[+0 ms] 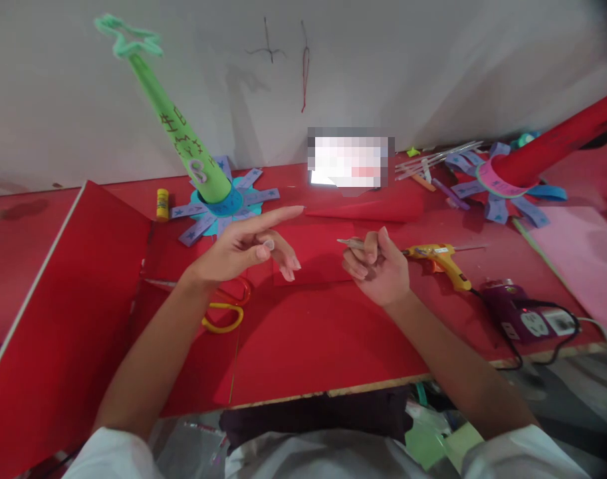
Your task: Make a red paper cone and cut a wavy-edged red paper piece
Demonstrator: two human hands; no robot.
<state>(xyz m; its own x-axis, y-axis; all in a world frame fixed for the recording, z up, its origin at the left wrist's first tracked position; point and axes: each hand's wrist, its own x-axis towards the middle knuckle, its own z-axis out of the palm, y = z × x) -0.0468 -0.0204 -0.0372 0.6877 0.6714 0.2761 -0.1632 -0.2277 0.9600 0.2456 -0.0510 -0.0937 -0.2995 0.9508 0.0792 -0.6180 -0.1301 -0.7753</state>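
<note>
My left hand point(256, 246) hovers above the red table, index finger stretched out and the other fingers loosely bent. I see nothing held in it. My right hand point(377, 266) is closed around a slim pen point(352, 243), whose pointed tip faces left toward my left hand. Between and below the hands lies a sheet of red paper point(310, 256) on the tabletop. Scissors point(226, 318) with red and yellow handles rest under my left wrist, their blades partly hidden. Just right of my right hand is a yellow hot glue gun point(440, 256).
A green paper cone point(183, 140) with a star top stands behind my left hand, near a glue bottle point(162, 205). At left rises a red board point(68, 286). A lit screen point(350, 159), red cone point(562, 143), purple power socket point(517, 313) and pink paper point(577, 259) are also present.
</note>
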